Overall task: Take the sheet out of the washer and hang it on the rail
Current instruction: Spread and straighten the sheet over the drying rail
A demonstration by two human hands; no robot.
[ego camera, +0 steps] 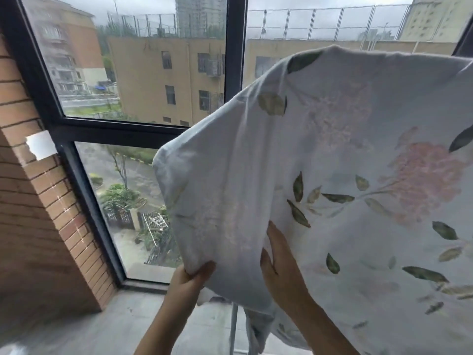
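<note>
At the window (153,73), hanging looks underway: left hand (189,278) pinches the sheet (332,149) at lower centre, right hand (281,262) presses flat on it; next, probably pull it smooth.

We see a grey floor (110,326), smooth and faintly mottled, running to the foot of the brick wall (38,226) on the left and to the dark window frame (143,283) ahead. A pale upright pole (233,326) rises over it, its foot out of view. A fold of the sheet (258,336) hangs beside the pole; we cannot tell whether it touches the floor.
</note>
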